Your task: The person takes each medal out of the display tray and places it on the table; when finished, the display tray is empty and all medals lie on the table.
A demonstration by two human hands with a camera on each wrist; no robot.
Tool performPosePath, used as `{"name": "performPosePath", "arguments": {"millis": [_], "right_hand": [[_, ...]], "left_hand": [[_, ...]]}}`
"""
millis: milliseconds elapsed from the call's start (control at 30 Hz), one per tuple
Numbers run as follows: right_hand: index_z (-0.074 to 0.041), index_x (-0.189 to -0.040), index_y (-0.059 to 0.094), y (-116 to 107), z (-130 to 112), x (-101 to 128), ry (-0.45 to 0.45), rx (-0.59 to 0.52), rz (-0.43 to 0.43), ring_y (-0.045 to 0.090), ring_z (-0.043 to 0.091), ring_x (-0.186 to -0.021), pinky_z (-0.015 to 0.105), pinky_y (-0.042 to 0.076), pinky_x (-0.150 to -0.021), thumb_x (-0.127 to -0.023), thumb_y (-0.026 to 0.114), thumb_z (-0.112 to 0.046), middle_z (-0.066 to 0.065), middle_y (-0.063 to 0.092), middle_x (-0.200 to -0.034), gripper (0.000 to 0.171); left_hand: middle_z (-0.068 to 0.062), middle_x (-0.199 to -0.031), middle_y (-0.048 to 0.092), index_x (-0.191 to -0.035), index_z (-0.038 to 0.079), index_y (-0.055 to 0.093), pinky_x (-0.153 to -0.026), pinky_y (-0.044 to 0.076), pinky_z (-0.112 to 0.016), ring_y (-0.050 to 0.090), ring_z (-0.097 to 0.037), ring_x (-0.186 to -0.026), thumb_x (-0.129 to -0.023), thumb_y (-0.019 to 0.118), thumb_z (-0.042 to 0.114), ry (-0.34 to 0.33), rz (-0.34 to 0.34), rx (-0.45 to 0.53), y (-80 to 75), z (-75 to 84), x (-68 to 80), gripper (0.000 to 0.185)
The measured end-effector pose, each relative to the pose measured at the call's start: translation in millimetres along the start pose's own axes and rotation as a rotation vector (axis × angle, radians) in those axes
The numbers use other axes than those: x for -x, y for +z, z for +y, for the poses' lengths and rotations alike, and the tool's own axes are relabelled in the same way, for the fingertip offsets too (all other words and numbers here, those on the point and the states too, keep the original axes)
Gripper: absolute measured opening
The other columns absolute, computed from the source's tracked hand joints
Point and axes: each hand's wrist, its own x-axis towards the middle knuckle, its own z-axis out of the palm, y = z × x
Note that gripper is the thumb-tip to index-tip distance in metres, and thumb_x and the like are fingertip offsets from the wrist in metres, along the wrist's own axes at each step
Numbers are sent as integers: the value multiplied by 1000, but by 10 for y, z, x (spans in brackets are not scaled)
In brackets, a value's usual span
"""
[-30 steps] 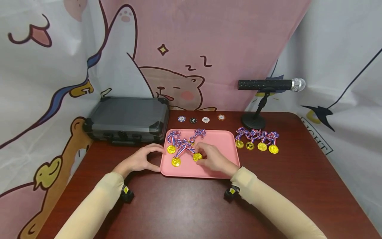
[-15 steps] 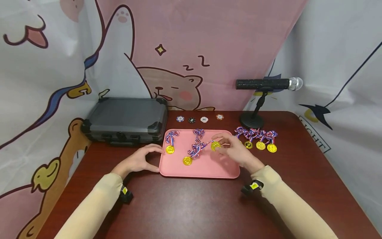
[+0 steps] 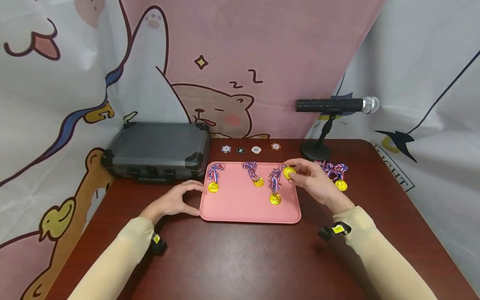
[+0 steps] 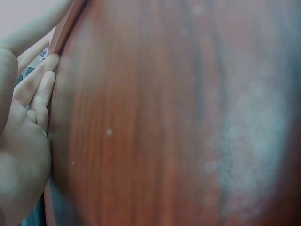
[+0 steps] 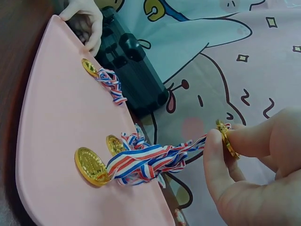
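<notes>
My right hand (image 3: 318, 182) pinches a gold medal (image 3: 289, 172) between thumb and fingers over the right back edge of the pink tray (image 3: 240, 210). In the right wrist view, its red, white and blue ribbon (image 5: 155, 165) stretches from my fingertips into a bunch beside another gold medal (image 5: 91, 166), which hangs or lies over the tray; I cannot tell which. On the tray are also a left medal (image 3: 213, 187) and a middle medal (image 3: 258, 182) with bunched ribbons. My left hand (image 3: 172, 200) touches the tray's left edge, thumb and fingers spread apart.
A dark hard case (image 3: 161, 146) stands behind the left hand. Several poker chips (image 3: 256, 149) lie in a row behind the tray. At the right are a microphone on a stand (image 3: 330, 106) and more ribboned medals (image 3: 341, 185), partly hidden by the right hand.
My right hand has moved right and back with the pinched medal, drawing another medal and its ribbon along. The middle medal has come apart from the bunch. My left hand stays at the tray's edge.
</notes>
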Motion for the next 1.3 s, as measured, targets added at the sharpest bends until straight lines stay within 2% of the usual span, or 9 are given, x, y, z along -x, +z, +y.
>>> {"name": "performPosePath", "arguments": {"millis": [233,333,467,600,733,900,1133,1300], "right_hand": [[1,-145,58,71,-71,-58,-9,-20,-40,58,22,-116,27,58,-93,-103,56,5,23,55,-141,42],[3,-144,56,113,-107,-84,-16,-51,-47,57,24,-115,27,58,-94,-104,54,6,22,55,-136,41],[3,-140,54,152,-138,-105,-33,-138,-42,58,21,-109,29,59,-93,-104,53,8,16,55,-120,37],[-1,-135,56,165,-171,-120,-58,-199,-52,61,20,-107,30,59,-93,-104,51,10,13,57,-118,33],[-2,-134,60,159,-245,-134,-80,-186,-49,62,20,-107,33,59,-95,-103,53,10,11,59,-122,34],[4,-140,58,136,-358,-134,-145,-172,-47,61,16,-101,37,58,-97,-102,54,11,10,58,-121,39],[-2,-143,58,88,-420,-128,-187,-216,-55,63,16,-102,32,58,-96,-104,51,11,10,58,-114,42],[-3,-140,60,29,-430,-114,-197,-206,-38,67,15,-96,31,60,-92,-102,56,11,10,60,-111,41]], "left_hand": [[1,-143,59,-132,25,72,-117,35,-56,50,-24,-136,-70,99,37,13,1,-2,-5,0,1,68],[1,-142,59,-132,26,72,-117,35,-56,50,-24,-136,-70,100,37,13,5,3,3,-4,2,68],[0,-142,60,-132,26,72,-117,35,-57,50,-24,-135,-72,99,36,23,7,2,23,-34,-6,67],[0,-142,60,-132,26,72,-116,36,-58,50,-24,-135,-72,99,36,29,9,-5,26,-45,-10,67],[1,-142,59,-132,27,72,-117,35,-57,50,-24,-136,-70,99,38,21,9,-12,11,-26,-4,68],[0,-143,59,-132,26,72,-118,35,-56,49,-24,-137,-70,99,39,25,7,-17,-4,-15,-2,68],[1,-143,59,-133,27,72,-117,35,-57,49,-24,-137,-70,99,40,15,6,-27,-1,-13,0,69],[2,-144,59,-132,27,72,-117,35,-57,49,-24,-137,-70,99,40,10,8,-20,-2,-7,4,69]]}}
